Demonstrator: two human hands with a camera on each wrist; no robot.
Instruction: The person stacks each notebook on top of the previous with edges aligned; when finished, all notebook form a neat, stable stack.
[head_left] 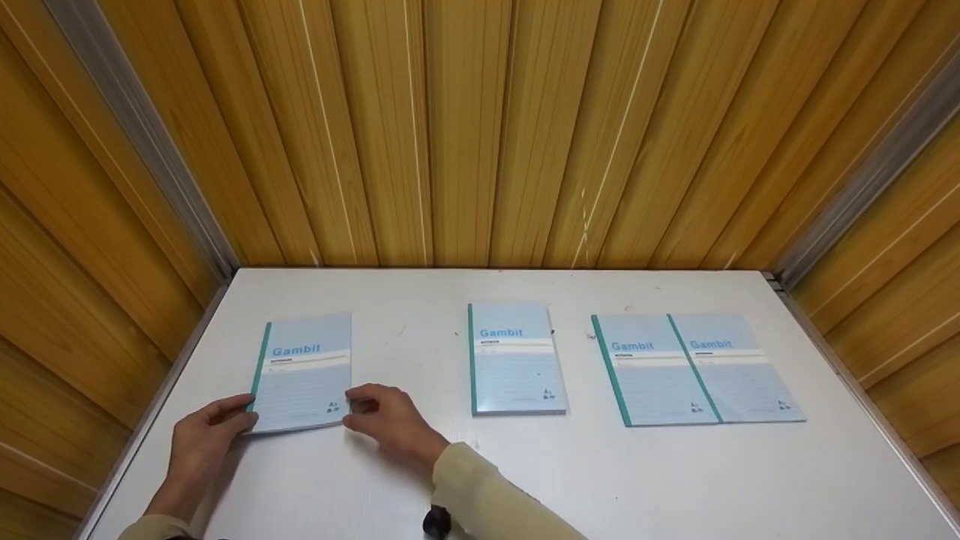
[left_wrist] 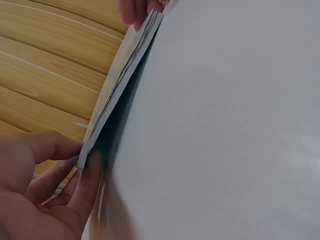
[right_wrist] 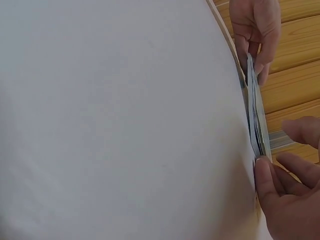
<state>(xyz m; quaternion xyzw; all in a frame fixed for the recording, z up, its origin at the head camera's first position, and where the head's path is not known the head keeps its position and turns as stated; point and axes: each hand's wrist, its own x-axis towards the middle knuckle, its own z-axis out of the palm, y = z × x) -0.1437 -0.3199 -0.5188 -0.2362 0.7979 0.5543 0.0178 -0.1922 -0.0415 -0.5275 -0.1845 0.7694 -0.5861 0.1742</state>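
Observation:
A light-blue notebook [head_left: 304,382] with a green spine and "Gambit" on its cover is at the left of the white table. My left hand [head_left: 206,439] pinches it at the lower spine corner, thumb on one side and fingers on the other in the left wrist view. There the notebook's lower edge [left_wrist: 120,92] shows layered, with a dark gap between it and the tabletop toward the left hand. Across from it, my right hand [head_left: 394,420] touches the right edge near the lower corner. In the right wrist view one fingertip [right_wrist: 263,167] meets that corner while another digit stands apart.
A similar notebook [head_left: 514,375] lies at the middle of the table [head_left: 405,480]. Farther right, two more lie side by side, a left one [head_left: 652,390] and a right one [head_left: 739,386]. Wood-patterned panels [head_left: 465,135] rise behind the table and at both sides.

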